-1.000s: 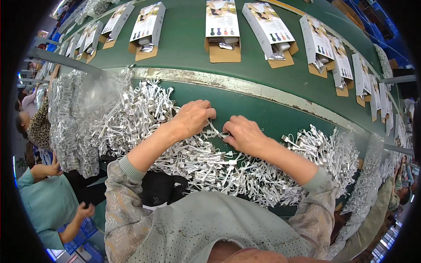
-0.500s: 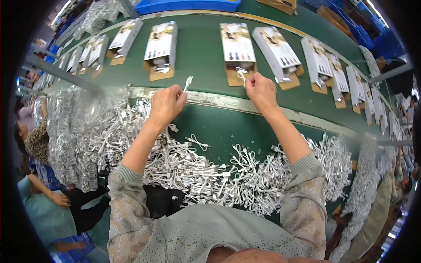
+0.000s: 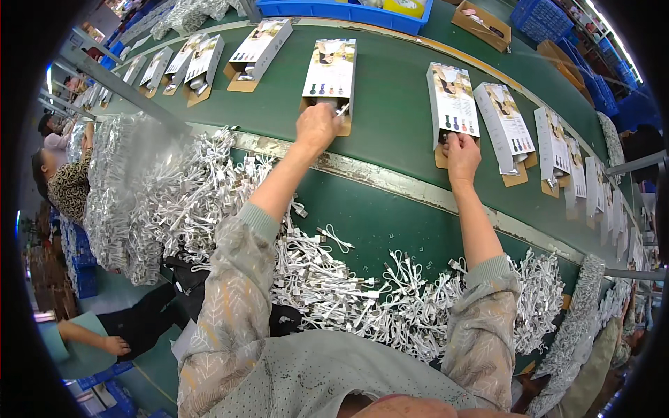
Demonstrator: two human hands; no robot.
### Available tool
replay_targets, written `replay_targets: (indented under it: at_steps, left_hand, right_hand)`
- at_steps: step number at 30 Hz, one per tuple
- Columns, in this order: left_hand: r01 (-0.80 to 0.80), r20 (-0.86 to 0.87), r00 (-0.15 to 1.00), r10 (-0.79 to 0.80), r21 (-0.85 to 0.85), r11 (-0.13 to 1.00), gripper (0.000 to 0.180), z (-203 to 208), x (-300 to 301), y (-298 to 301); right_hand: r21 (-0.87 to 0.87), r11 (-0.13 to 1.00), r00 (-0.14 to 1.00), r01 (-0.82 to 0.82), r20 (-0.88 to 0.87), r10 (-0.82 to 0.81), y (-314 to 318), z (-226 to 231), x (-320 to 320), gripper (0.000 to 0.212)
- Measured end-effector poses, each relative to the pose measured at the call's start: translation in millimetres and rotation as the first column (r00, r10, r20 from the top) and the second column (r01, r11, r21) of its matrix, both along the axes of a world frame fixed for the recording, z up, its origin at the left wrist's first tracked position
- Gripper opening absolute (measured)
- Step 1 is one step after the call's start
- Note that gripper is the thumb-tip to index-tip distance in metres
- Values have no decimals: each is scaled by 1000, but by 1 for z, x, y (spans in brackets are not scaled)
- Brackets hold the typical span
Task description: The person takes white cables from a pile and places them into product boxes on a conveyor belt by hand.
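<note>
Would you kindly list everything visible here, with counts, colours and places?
Packaging boxes: more than a dozen, white printed sleeves on brown cardboard trays, in a row along the belt.
Conveyor belt: one, green, curving across the upper picture.
Small white cable: one, at the left hand, against the box tray.
Bundled cables: a heap too many to count, white, on the green bench near the person.
Bagged cables: several clear bags, far left.
Blue crates: one behind the belt at the top, more at upper right.
Co-worker: one, seated far left, patterned top.
Left hand: at a box tray.
Right hand: at the next box's lower end.
</note>
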State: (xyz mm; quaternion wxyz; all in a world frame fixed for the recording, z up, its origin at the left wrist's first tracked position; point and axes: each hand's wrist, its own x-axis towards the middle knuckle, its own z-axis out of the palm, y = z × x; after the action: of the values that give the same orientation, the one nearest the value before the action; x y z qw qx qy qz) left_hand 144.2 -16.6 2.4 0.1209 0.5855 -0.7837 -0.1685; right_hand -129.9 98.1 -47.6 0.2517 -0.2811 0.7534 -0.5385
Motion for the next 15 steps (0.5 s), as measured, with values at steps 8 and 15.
replay_targets:
  at_steps: [8,15]
  left_hand:
    - [291,-378,895,-237,94,952,36,27,1,28]
    - [392,350,833,-429,174,903,59,98,95,109]
  right_hand:
    - [273,962,743,-15,-641,194,36,23,-37,27]
    - [424,800,556,-425,-574,601,69,93,53,19]
